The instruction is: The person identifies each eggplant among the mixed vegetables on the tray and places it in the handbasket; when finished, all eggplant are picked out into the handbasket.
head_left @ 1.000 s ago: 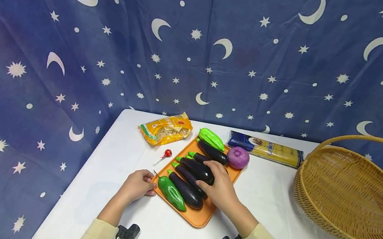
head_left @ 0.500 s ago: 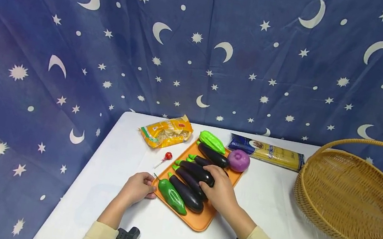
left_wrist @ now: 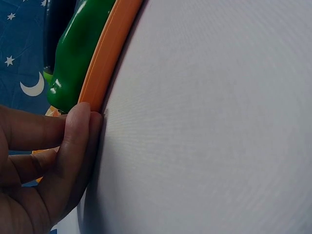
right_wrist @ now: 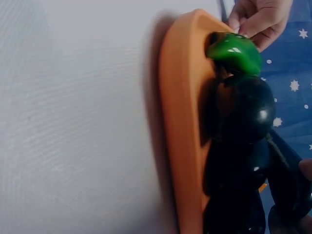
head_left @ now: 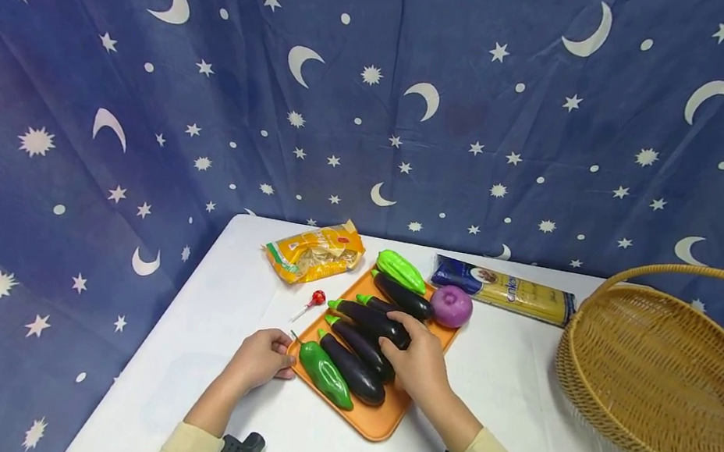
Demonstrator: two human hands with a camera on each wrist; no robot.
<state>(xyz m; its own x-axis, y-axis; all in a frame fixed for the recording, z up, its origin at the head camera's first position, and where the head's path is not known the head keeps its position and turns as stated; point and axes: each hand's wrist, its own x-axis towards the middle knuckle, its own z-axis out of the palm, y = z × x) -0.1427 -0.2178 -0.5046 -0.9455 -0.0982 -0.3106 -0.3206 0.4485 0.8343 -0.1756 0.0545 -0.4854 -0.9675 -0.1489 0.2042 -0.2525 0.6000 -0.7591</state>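
Observation:
My left hand (head_left: 260, 358) pinches the near left corner of an orange tray (head_left: 373, 422) between thumb and fingers; the left wrist view shows the thumb on the tray's rim (left_wrist: 109, 53). My right hand (head_left: 420, 355) grips a dark eggplant (head_left: 365, 316) by its thick end, over the middle of the tray. In the right wrist view that eggplant (right_wrist: 287, 170) slants above the others, with fingers at the right edge. Several more eggplants (head_left: 350, 366) lie in a row on the tray. A green pepper (head_left: 326, 375) lies at the near end, a light green ridged vegetable (head_left: 401, 270) at the far end.
A purple onion (head_left: 451, 306) sits at the tray's far right. Behind it lies a spaghetti pack (head_left: 508, 290). An orange pasta bag (head_left: 315, 250) and a red lollipop (head_left: 318, 298) are left of the tray. A wicker basket (head_left: 665, 377) with a tall handle stands at right.
The eggplant in my right hand has risen slightly and covers a green cap that showed behind it before. My left hand keeps its place on the tray corner. The head view has tilted a little.

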